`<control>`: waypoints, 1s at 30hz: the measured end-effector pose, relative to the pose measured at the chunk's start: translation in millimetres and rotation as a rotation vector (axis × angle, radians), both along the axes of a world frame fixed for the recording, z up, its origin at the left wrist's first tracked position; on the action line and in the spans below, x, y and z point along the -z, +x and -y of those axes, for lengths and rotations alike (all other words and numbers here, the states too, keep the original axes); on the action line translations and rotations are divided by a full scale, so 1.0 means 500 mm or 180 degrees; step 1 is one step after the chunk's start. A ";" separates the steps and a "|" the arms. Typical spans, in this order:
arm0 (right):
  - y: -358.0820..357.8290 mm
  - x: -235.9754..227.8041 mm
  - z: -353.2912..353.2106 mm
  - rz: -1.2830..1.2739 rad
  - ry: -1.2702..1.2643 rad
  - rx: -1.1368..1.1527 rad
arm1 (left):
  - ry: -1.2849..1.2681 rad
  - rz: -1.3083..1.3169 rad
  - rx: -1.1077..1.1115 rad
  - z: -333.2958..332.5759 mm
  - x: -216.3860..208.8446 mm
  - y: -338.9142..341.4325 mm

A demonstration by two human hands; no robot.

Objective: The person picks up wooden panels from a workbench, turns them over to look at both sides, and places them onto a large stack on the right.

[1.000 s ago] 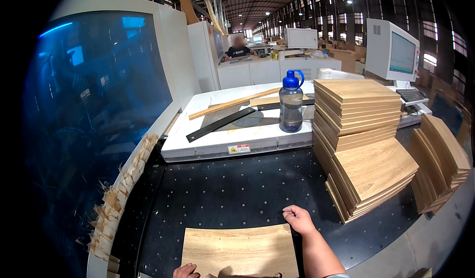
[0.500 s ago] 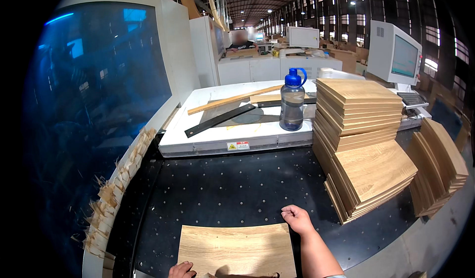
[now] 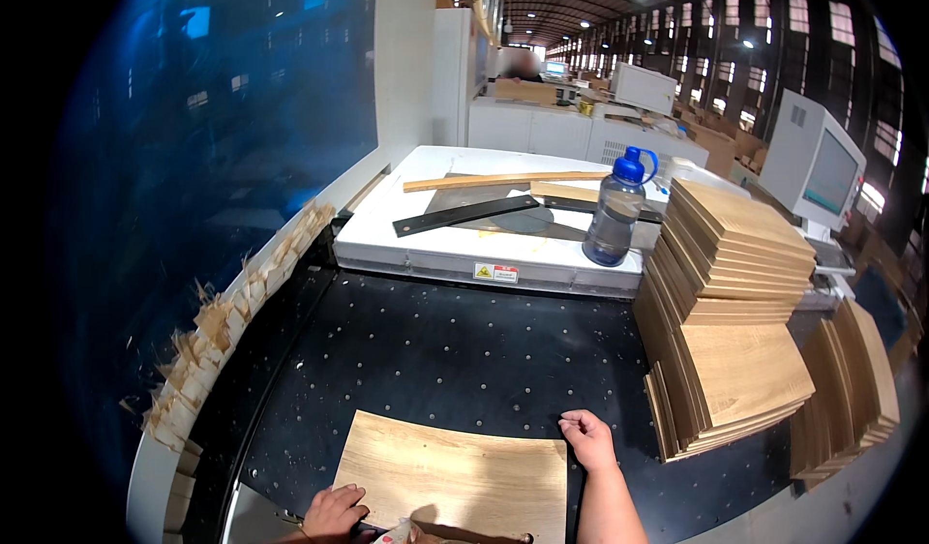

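Observation:
A light wood-grain board (image 3: 455,467) lies flat on the black dotted table close in front of me. My left hand (image 3: 334,513) is at its left edge, fingers bent over the top face and the thumb mostly hidden. At the far right corner is my right hand (image 3: 588,439), fingers curled together just off the board's edge; nothing shows in them, and whether it touches the corner is hard to tell. A shadow falls across the board's near part, and its near edge runs out of view.
Stacked boards (image 3: 740,370) stand to the right, with another stack (image 3: 842,389) beyond. A water bottle (image 3: 616,210), a black bar (image 3: 464,215) and wood strips (image 3: 503,180) sit on the white machine bed (image 3: 416,244). Frayed edging (image 3: 232,317) lines the blue-windowed machine at left. A person is far off.
My view has swung left and tilted, so the scene sits turned in the picture. My left hand shows more fully on the board's left edge; the right hand stays by the far right corner.

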State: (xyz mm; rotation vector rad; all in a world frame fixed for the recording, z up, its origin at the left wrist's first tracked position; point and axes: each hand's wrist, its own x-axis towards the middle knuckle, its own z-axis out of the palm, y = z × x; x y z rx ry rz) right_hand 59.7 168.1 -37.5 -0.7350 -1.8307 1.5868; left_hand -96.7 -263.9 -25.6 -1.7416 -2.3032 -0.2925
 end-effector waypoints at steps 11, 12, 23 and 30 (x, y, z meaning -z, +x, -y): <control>-0.004 0.006 0.002 -0.0088 -0.0039 -0.0041 | 0.0151 0.0129 -0.0130 -0.003 -0.025 0.020; -0.005 0.006 0.003 -0.0089 -0.0056 -0.0041 | 0.0152 0.0110 -0.0122 -0.002 -0.023 0.019; -0.011 0.005 -0.002 -0.0010 -0.0069 -0.0025 | 0.0034 0.0081 -0.0046 0.002 -0.014 0.008; -0.016 0.002 -0.001 -0.0028 -0.0028 -0.0020 | -0.0047 -0.0051 -0.0066 0.009 -0.004 0.008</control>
